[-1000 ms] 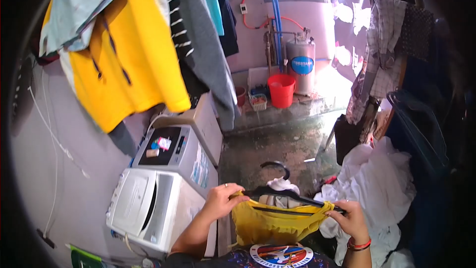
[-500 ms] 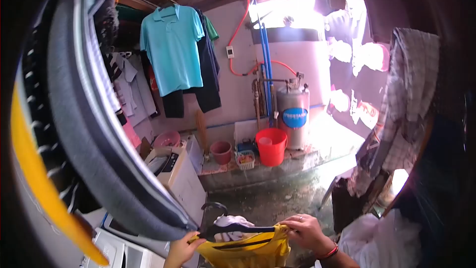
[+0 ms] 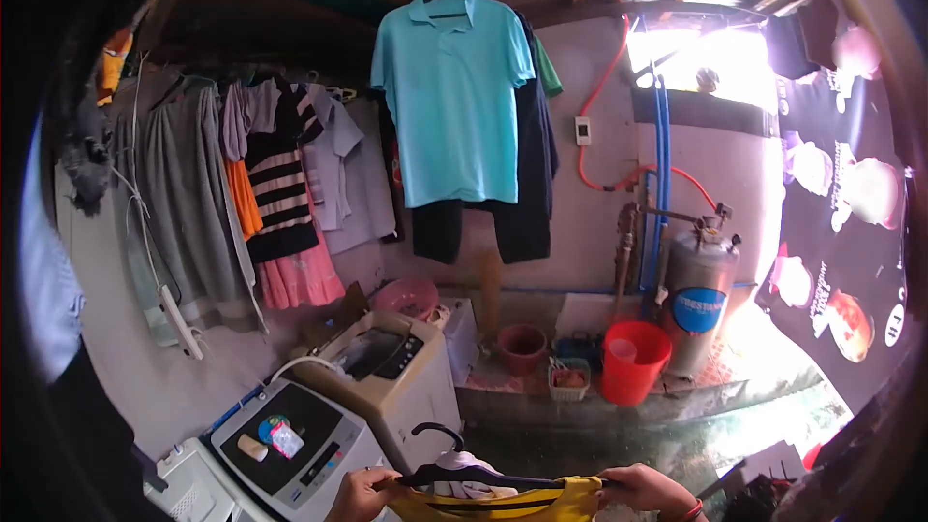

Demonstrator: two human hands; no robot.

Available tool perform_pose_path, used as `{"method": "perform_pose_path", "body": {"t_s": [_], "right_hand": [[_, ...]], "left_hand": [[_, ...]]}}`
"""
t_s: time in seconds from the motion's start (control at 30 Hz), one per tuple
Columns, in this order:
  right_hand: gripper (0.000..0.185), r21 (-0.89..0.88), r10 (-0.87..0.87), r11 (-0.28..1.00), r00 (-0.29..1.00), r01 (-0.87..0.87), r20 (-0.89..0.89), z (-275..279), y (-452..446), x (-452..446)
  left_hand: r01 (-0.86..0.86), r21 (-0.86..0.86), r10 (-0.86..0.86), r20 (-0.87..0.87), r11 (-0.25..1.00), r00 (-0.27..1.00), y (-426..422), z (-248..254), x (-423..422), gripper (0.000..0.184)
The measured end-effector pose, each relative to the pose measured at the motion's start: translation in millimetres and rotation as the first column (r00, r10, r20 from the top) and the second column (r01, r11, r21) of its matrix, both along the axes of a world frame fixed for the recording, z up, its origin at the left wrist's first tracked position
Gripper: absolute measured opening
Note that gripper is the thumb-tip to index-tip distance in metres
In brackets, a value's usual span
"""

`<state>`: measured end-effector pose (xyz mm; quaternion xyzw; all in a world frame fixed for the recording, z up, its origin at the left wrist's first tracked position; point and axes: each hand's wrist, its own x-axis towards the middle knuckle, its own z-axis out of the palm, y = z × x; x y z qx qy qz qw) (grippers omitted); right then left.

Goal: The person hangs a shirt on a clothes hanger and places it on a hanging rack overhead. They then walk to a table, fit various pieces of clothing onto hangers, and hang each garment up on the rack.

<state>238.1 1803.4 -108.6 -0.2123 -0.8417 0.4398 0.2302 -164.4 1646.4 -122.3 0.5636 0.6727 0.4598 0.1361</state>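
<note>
At the bottom of the head view, a yellow shirt (image 3: 575, 499) with a dark stripe along its neckline hangs stretched between my hands. A black clothes hanger (image 3: 445, 474) runs along its top, its hook pointing up and curling left. My left hand (image 3: 363, 495) is closed at the left shoulder, where cloth and hanger end meet. My right hand (image 3: 650, 489), with a red band at the wrist, pinches the right shoulder. Some white cloth (image 3: 474, 462) shows just behind the hanger. The shirt's lower part is out of frame.
A grey-topped washing machine (image 3: 319, 445) and a beige one (image 3: 387, 367) stand left. Ahead hangs a turquoise polo shirt (image 3: 449, 101). Several clothes, including a striped dress (image 3: 280, 179), hang along the left wall. A red bucket (image 3: 633, 367) stands by a metal tank (image 3: 698, 280).
My view has swung left, so the room shifts rightward and the washing machines and left-wall clothes show. Large nearby garments at left are gone from view. Both hands still grip the shirt.
</note>
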Motion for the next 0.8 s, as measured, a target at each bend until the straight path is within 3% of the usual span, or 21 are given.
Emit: {"method": "perform_pose_path", "body": {"t_s": [0.07,0.1,0.13,0.2,0.23,0.33,0.4,0.53,0.6,0.67,0.73,0.8], "right_hand": [[0.022,0.058,0.017,0.998,0.997,-0.012,-0.081,-1.5,42.4,-20.9],[0.012,-0.018,-0.145,0.989,0.985,0.144,-0.099,13.5,48.3,-39.3],[0.01,0.014,-0.19,0.981,0.968,0.195,-0.163,27.5,63.4,-55.7],[0.008,0.056,-0.264,0.954,0.918,0.293,-0.296,61.2,95.9,-85.8],[0.008,0.074,-0.274,0.944,0.889,0.321,-0.368,81.9,113.7,-99.8],[0.014,0.048,-0.351,0.903,0.799,0.426,-0.487,139.8,180.5,-128.5],[0.018,0.151,-0.307,0.854,0.717,0.497,-0.626,185.9,229.3,-147.8],[0.02,0.122,-0.123,0.905,0.526,0.407,-0.842,298.9,300.9,-191.8],[0.019,0.212,-0.055,0.84,0.466,0.5,-0.883,354.0,339.7,-209.6],[0.021,0.229,0.03,0.884,0.441,0.407,-0.897,406.9,385.8,-227.9],[0.025,0.226,0.067,0.879,0.361,0.42,-0.93,454.6,399.0,-254.0],[0.032,0.338,0.154,0.823,0.392,0.457,-0.907,508.1,448.0,-271.7]], "left_hand": [[0.041,0.116,-0.036,-0.046,0.992,0.998,42.2,9.5,-22.3,0.02],[0.028,0.184,0.008,-0.194,0.983,0.981,63.7,13.6,-37.3,0.032],[0.026,0.333,0.076,-0.29,0.943,0.954,81.7,35.4,-38.2,0.027],[0.022,0.49,0.155,-0.318,0.871,0.935,114.0,63.9,-54.7,0.039],[0.029,0.61,0.274,-0.397,0.792,0.876,120.9,83.4,-58.2,0.046],[-0.051,0.757,0.385,-0.272,0.652,0.882,130.5,98.4,-75.9,0.037],[-0.104,0.721,0.41,-0.264,0.685,0.873,130.6,82.6,-92.4,0.03],[-0.272,0.616,0.483,-0.205,0.74,0.851,136.0,50.6,-116.8,0.01],[-0.353,0.62,0.562,-0.176,0.701,0.808,134.9,39.3,-122.1,0.007],[-0.508,0.575,0.673,-0.103,0.641,0.732,134.1,25.0,-126.7,0.006],[-0.586,0.592,0.751,-0.05,0.553,0.658,139.0,15.0,-131.4,0.008],[-0.587,0.616,0.784,-0.08,0.525,0.616,140.8,7.8,-138.3,0.014]]}}
